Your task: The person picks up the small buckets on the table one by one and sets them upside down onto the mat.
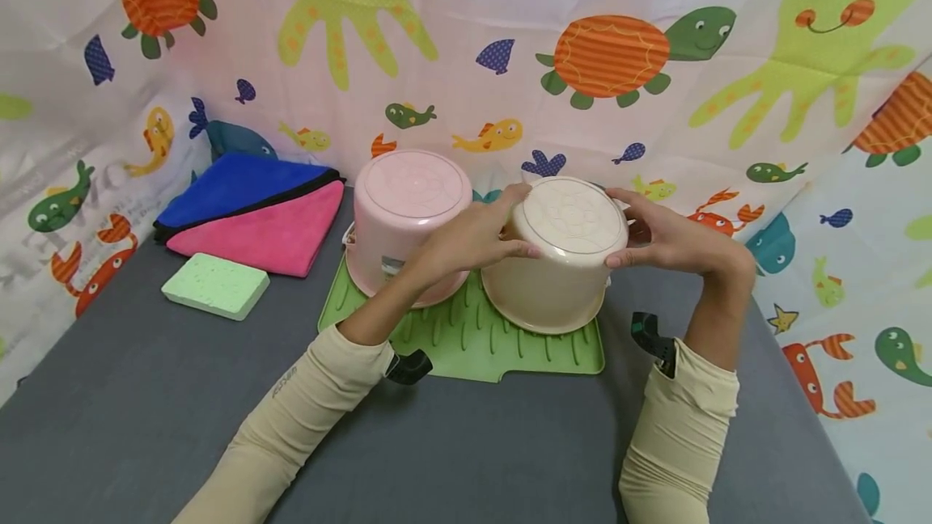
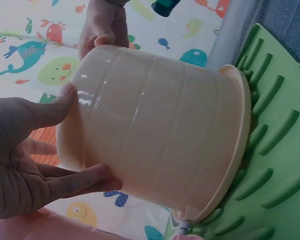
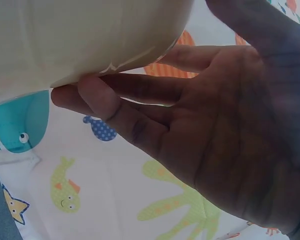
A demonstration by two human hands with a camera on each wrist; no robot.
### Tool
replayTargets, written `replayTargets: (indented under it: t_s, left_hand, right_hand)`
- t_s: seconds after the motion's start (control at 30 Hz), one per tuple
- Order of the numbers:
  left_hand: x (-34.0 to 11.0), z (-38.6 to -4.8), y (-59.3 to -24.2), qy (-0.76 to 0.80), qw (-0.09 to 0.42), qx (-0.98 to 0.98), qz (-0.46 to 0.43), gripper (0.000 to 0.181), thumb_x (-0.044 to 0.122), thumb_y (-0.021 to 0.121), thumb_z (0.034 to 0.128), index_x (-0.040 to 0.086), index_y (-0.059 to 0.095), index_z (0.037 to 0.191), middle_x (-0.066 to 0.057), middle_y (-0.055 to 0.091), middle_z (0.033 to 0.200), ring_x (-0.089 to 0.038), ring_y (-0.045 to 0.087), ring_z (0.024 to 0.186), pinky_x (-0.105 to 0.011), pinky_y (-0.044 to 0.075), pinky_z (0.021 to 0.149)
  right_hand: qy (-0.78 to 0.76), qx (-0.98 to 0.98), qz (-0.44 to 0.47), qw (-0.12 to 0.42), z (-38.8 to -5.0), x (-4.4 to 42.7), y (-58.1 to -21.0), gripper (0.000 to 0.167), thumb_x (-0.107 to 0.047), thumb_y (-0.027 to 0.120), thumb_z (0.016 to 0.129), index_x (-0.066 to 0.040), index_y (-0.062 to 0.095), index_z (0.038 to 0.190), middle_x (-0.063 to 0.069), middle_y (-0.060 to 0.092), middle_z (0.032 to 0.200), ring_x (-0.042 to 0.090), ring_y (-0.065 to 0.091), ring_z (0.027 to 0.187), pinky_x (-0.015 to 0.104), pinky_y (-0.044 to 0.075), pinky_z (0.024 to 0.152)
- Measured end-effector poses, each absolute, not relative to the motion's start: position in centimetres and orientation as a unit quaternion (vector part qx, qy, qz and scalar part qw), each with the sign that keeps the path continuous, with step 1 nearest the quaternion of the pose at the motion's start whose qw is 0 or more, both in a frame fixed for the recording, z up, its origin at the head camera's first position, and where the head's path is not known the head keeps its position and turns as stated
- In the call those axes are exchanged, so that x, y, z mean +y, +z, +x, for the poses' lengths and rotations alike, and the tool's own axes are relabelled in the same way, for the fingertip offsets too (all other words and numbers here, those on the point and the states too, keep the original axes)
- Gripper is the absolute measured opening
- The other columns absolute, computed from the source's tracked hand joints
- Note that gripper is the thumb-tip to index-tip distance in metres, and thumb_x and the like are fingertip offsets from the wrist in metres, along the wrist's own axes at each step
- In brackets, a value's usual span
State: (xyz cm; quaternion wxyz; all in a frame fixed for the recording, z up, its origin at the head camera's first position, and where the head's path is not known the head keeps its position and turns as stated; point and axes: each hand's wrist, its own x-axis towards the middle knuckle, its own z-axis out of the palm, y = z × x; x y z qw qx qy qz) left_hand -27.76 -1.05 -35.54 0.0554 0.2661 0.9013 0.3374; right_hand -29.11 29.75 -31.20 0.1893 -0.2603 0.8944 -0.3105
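Observation:
An upside-down cream bucket (image 1: 557, 285) stands on a green ridged draining mat (image 1: 466, 354), its base facing up. My left hand (image 1: 469, 237) holds its left side near the top, thumb and fingers spread around the wall. On the opposite side, my right hand (image 1: 673, 237) grips the upper edge, with the thumb at the front. In the left wrist view the bucket's rim (image 2: 235, 145) meets the mat's ridges. A pink bucket (image 1: 415, 184), also upturned, sits to the left on the same mat, partly behind my left forearm.
Folded blue and pink cloths (image 1: 269, 217) lie at the back left, with a pale green sponge (image 1: 216, 285) in front of them. A sea-animal printed curtain (image 1: 466, 47) hangs behind and along both sides of the grey table (image 1: 473, 459).

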Motion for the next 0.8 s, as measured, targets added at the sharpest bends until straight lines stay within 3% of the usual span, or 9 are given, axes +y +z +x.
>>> replayTargets:
  t_s: [0.07,0.23,0.37,0.57,0.67,0.8]
  left_hand:
    - [-0.9,-27.6,-35.7,0.325,0.044,0.904,0.274,0.088,0.048,0.071,0.0975,0.019,0.024,0.167,-0.013,0.061,0.149,-0.021,0.066,0.115,-0.039,0.054,0.107]
    - [-0.8,-27.6,-35.8,0.291,0.015,0.913,0.286,0.072,0.041,0.065,0.1034,0.015,0.034,0.164,-0.013,0.067,0.142,-0.018,0.066,0.111,-0.036,0.055,0.104]
    - [-1.0,-27.8,-35.7,0.291,0.010,0.913,0.285,0.070,0.039,0.064,0.1040,0.014,0.036,0.163,-0.012,0.064,0.147,-0.017,0.066,0.115,-0.034,0.054,0.104]
    - [-1.3,-28.0,-35.8,0.281,0.018,0.917,0.284,0.070,0.039,0.061,0.1057,0.013,0.033,0.165,-0.013,0.066,0.144,-0.018,0.064,0.106,-0.033,0.054,0.097]
    - [-1.3,-28.0,-35.7,0.269,0.020,0.921,0.280,0.071,0.039,0.058,0.1070,0.012,0.029,0.166,-0.014,0.062,0.148,-0.019,0.066,0.111,-0.034,0.055,0.102]
    - [-1.1,-28.0,-35.7,0.253,0.029,0.926,0.277,0.071,0.036,0.053,0.1094,0.009,0.022,0.167,-0.016,0.056,0.155,-0.021,0.064,0.131,-0.035,0.051,0.114]
  right_hand:
    - [-0.307,0.896,-0.257,0.192,-29.1,29.8,-31.3,0.093,-0.012,0.077,0.095,-0.013,0.017,0.167,0.020,0.050,0.149,0.037,0.065,0.126,0.018,0.056,0.091]
    - [-0.296,0.900,-0.252,0.197,-29.4,29.7,-31.2,0.091,-0.013,0.075,0.097,-0.012,0.017,0.166,0.022,0.045,0.153,0.046,0.062,0.129,0.029,0.058,0.096]
    - [-0.301,0.899,-0.250,0.198,-29.7,29.4,-31.2,0.089,-0.013,0.073,0.098,-0.014,0.017,0.166,0.021,0.042,0.156,0.048,0.058,0.134,0.041,0.057,0.103]
    - [-0.320,0.891,-0.245,0.209,-30.3,29.3,-31.7,0.089,-0.012,0.073,0.098,-0.017,0.017,0.167,0.021,0.039,0.155,0.049,0.057,0.136,0.045,0.057,0.106]
    - [-0.323,0.891,-0.236,0.215,-30.5,29.2,-31.7,0.090,-0.013,0.073,0.098,-0.019,0.016,0.167,0.021,0.038,0.156,0.050,0.056,0.136,0.057,0.053,0.109]
    - [-0.306,0.900,-0.225,0.213,-30.3,28.6,-31.2,0.092,-0.016,0.074,0.097,-0.016,0.014,0.167,0.025,0.034,0.161,0.056,0.050,0.140,0.066,0.048,0.110]
